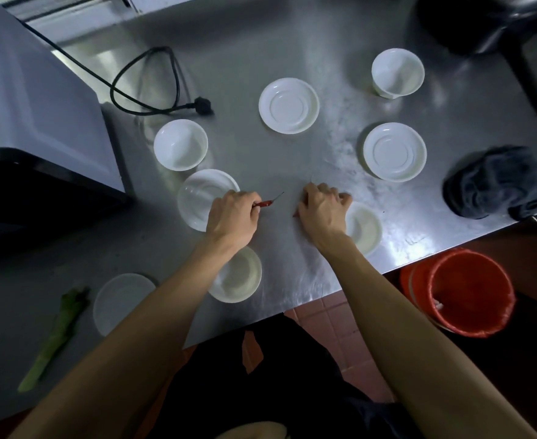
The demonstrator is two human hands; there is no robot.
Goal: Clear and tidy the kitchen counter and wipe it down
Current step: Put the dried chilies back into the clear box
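Steel counter [261, 42] fills most of the frame. At far left stands a grey appliance [39, 99], its black cord [153, 87] looped beside it; a green stalk [54, 337] lies at lower left near a saucer [121, 302]. White bowls and saucers ring the centre: a bowl [180, 144] left of centre, a saucer [288, 105] above centre, a cup [397, 72] at upper right. A dark cloth [495, 182] sits at the right edge, a red bucket [470, 289] below it off the counter.

Both forearms reach up from the bottom. The left hand [233, 217] hovers over a dish [197, 198], fingers curled round a red chili [265, 203] whose stem points right. The right hand [322, 207], knuckles up, curls over something red [295, 213] at its left edge; too little shows to tell what. Another bowl [367, 228] lies just right of it.
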